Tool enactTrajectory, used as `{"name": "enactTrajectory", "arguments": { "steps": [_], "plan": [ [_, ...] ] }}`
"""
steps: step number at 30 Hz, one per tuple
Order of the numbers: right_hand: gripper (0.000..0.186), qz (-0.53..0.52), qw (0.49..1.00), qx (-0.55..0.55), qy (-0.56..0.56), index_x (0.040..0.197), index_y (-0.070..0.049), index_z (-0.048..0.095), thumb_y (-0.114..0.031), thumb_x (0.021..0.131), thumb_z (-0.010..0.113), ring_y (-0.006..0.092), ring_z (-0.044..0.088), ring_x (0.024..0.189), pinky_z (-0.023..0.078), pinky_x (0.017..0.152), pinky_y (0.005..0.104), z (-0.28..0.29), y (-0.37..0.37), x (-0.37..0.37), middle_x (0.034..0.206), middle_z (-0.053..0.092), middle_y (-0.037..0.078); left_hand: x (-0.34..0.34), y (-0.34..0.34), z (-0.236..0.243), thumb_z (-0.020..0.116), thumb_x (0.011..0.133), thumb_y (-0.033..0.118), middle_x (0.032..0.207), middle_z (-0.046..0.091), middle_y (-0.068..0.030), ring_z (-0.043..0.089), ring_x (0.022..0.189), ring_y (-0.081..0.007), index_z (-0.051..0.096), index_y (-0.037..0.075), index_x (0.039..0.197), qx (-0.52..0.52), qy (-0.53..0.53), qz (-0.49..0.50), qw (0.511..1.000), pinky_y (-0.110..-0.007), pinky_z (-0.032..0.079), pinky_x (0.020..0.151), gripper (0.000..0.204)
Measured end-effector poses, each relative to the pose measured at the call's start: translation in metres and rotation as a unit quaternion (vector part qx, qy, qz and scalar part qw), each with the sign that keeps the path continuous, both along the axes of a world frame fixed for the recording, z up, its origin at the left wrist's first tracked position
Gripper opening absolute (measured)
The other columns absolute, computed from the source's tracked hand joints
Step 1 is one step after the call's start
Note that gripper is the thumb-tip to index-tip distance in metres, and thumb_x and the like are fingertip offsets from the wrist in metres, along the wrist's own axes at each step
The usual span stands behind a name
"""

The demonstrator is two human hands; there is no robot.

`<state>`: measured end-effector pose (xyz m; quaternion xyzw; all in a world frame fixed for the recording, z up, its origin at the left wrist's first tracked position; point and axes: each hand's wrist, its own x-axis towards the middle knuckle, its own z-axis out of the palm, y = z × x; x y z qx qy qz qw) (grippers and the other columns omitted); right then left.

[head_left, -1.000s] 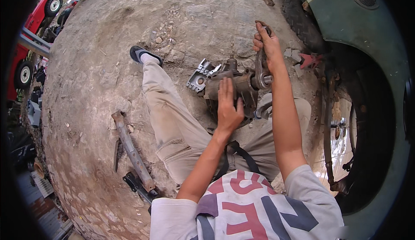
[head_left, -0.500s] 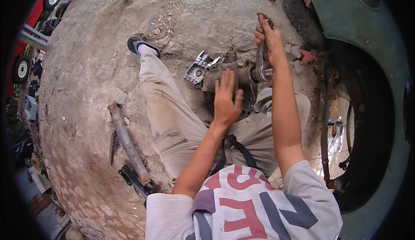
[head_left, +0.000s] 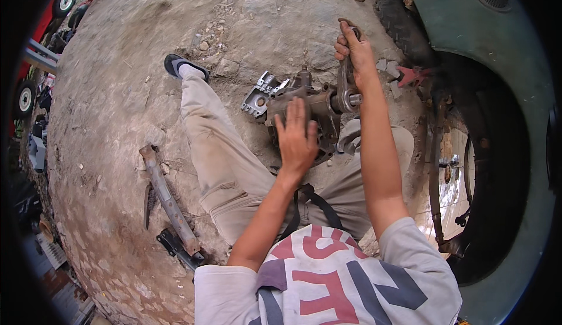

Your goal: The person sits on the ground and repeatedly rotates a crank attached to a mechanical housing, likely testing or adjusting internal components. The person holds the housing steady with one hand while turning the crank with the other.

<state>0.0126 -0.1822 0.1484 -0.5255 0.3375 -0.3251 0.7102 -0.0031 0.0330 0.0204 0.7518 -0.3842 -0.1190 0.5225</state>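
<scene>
A rusty, greasy metal housing (head_left: 319, 105) lies on the dirt between my legs. My left hand (head_left: 297, 138) rests flat on top of it, fingers spread, pressing down. My right hand (head_left: 353, 50) is closed around the upper end of a long wrench (head_left: 344, 85), whose lower end sits on a fitting at the housing's right side. A lighter grey cast part (head_left: 261, 94) sticks out at the housing's left.
A long rusty bar (head_left: 167, 199) with a dark bracket (head_left: 178, 249) lies on the ground at the left. A green vehicle body (head_left: 503, 91) with a dark wheel arch fills the right. A small red tool (head_left: 413, 76) lies near it. A red vehicle (head_left: 35, 44) stands far left.
My right hand has pulled the wrench handle slightly; my left hand stays pressed on the housing. The view has shifted a little.
</scene>
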Motion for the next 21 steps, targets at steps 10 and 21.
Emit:
{"name": "enactTrajectory", "arguments": {
  "steps": [10, 21],
  "plan": [
    [0.036, 0.011, 1.0, 0.007, -0.025, 0.116, -0.01, 0.059, -0.028, 0.091, 0.077, 0.0073, 0.045, 0.056, 0.04, 0.05, 0.0259, -0.004, -0.003, -0.001, 0.072, 0.049, -0.002, -0.013, -0.006, 0.011, 0.035, 0.107, 0.028, 0.16, 0.031, -0.02, 0.023, 0.151, -0.0361, 0.03, -0.001, 0.154, -0.017, 0.056, 0.006, 0.998, -0.054, 0.014, 0.121, 0.056],
    [0.036, 0.022, 0.999, 0.006, -0.03, 0.117, -0.011, 0.059, -0.029, 0.091, 0.076, 0.007, 0.046, 0.057, 0.04, 0.05, 0.0258, -0.001, 0.0, 0.006, 0.073, 0.049, -0.003, 0.025, 0.0, -0.064, 0.023, 0.108, 0.043, 0.163, 0.027, -0.0175, 0.02, 0.153, -0.0312, 0.032, 0.0, 0.154, 0.127, 0.23, 0.09, 0.961, -0.052, 0.012, 0.122, 0.063]
  ]
}}
